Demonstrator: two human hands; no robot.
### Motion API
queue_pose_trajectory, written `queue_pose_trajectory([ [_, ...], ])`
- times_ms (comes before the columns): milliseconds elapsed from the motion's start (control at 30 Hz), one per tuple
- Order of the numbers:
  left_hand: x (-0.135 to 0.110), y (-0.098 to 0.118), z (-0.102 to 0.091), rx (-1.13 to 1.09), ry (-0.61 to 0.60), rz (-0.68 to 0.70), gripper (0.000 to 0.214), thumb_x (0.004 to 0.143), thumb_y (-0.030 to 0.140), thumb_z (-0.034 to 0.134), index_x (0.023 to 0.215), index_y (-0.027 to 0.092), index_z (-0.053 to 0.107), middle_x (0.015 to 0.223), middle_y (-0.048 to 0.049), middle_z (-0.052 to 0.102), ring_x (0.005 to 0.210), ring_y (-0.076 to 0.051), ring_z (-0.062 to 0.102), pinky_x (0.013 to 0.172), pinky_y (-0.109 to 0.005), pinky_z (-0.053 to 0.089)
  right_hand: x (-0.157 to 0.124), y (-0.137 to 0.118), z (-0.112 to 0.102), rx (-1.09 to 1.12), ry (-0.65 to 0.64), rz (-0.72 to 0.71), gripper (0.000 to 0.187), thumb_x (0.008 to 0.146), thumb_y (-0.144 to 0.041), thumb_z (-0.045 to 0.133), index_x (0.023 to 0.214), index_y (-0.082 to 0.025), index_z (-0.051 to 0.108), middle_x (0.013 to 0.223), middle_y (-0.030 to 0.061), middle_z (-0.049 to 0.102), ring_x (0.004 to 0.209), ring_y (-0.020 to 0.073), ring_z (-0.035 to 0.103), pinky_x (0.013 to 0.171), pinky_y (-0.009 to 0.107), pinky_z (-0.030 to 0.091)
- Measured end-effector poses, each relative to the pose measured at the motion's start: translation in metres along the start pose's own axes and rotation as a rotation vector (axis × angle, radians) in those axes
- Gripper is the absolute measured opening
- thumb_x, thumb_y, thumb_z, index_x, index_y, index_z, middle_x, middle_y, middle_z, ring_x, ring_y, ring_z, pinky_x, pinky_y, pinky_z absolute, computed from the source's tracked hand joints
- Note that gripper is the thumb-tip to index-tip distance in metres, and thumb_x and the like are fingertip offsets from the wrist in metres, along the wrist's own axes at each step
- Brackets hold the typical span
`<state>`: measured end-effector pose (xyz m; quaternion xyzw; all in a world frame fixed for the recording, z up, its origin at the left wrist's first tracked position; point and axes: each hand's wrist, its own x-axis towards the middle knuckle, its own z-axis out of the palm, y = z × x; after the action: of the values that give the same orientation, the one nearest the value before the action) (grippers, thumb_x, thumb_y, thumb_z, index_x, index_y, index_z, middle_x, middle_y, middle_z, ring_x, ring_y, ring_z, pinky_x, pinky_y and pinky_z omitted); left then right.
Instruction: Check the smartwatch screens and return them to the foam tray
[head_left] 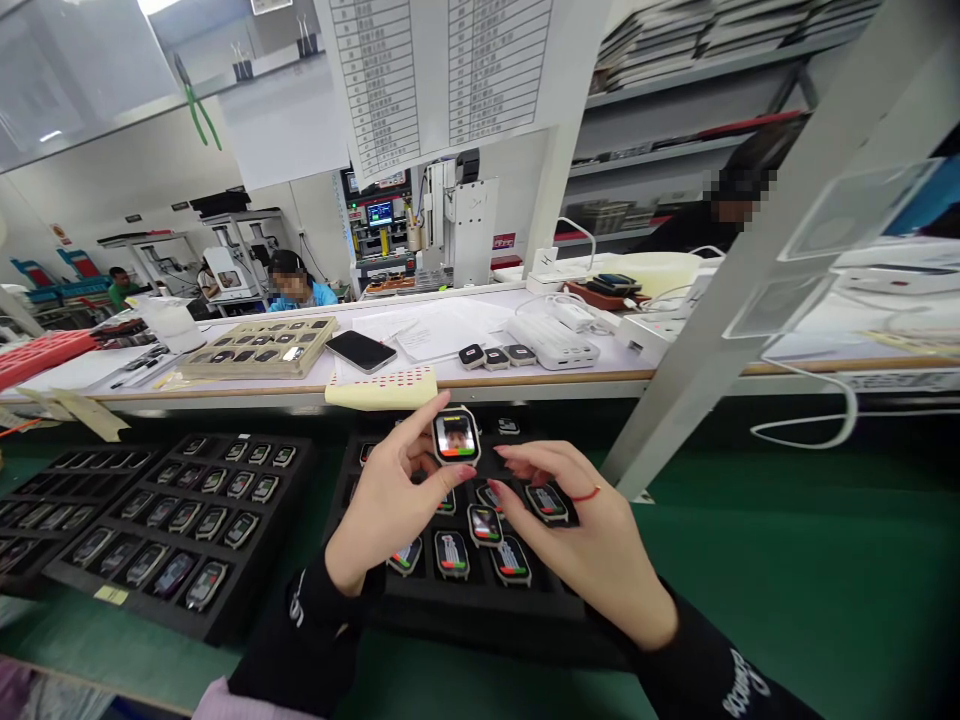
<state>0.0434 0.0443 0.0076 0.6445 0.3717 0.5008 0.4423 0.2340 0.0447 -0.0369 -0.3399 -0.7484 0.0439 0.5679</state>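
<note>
Between the thumb and fingers of my left hand is a smartwatch case without a strap, its lit screen facing me with a red and green bar at the bottom. My right hand hovers just to the right, thumb and fingers apart, over the black foam tray. Several more watch cases sit in this tray with lit screens. One watch case lies on top of others near my right thumb. My hands hide part of the tray.
Left of me, another foam tray holds several watch cases. On the shelf ahead are a phone, a beige tray, small watch cases and a white power strip. A metal post slants up on the right.
</note>
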Motion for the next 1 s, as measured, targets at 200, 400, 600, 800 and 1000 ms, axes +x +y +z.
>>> queue_pose_trajectory([
  [200, -0.003, 0.002, 0.003, -0.050, -0.056, -0.098, 0.074, 0.071, 0.018, 0.083, 0.139, 0.028, 0.057, 0.093, -0.0022, 0.069, 0.076, -0.015, 0.062, 0.073, -0.027, 0.052, 0.010, -0.019, -0.006, 0.015, 0.031, -0.118, 0.021, 0.091, -0.009, 0.066, 0.107, -0.023, 0.062, 0.099, 0.0038, 0.059, 0.090, 0.0176, 0.062, 0.078, 0.028, 0.052],
  [400, -0.005, -0.001, 0.004, 0.043, -0.049, -0.048, 0.069, 0.069, 0.015, 0.084, 0.133, 0.028, 0.062, 0.091, -0.0008, 0.068, 0.075, -0.014, 0.061, 0.069, -0.024, 0.051, 0.010, -0.018, -0.004, -0.001, 0.030, -0.180, 0.018, 0.091, -0.006, 0.066, 0.101, -0.021, 0.065, 0.095, 0.0040, 0.056, 0.084, 0.0166, 0.059, 0.071, 0.027, 0.050],
  [600, -0.004, -0.004, 0.005, 0.257, -0.072, 0.095, 0.059, 0.078, 0.011, 0.075, 0.130, 0.035, 0.063, 0.097, 0.0008, 0.066, 0.071, -0.012, 0.055, 0.070, -0.025, 0.050, 0.012, -0.021, -0.005, -0.008, 0.086, -0.152, 0.014, 0.094, -0.007, 0.061, 0.098, -0.020, 0.064, 0.090, 0.0027, 0.058, 0.078, 0.0146, 0.059, 0.068, 0.026, 0.050],
  [800, 0.010, -0.011, 0.002, 0.166, -0.008, 0.109, 0.044, 0.085, 0.013, 0.066, 0.126, 0.028, 0.060, 0.104, -0.0029, 0.067, 0.077, -0.014, 0.058, 0.065, -0.024, 0.046, 0.010, -0.024, -0.014, 0.243, 0.349, 0.065, 0.012, 0.095, -0.010, 0.062, 0.099, -0.022, 0.060, 0.082, -0.0011, 0.066, 0.059, 0.0108, 0.061, 0.053, 0.022, 0.052],
  [1000, 0.024, -0.014, -0.005, 0.056, 0.083, 0.196, 0.043, 0.085, 0.015, 0.066, 0.126, 0.027, 0.059, 0.116, -0.0045, 0.063, 0.087, -0.014, 0.058, 0.069, -0.023, 0.046, 0.007, -0.021, -0.022, 0.204, 0.391, 0.073, 0.015, 0.091, -0.008, 0.069, 0.096, -0.022, 0.070, 0.098, 0.0019, 0.068, 0.069, 0.0123, 0.065, 0.059, 0.025, 0.057],
])
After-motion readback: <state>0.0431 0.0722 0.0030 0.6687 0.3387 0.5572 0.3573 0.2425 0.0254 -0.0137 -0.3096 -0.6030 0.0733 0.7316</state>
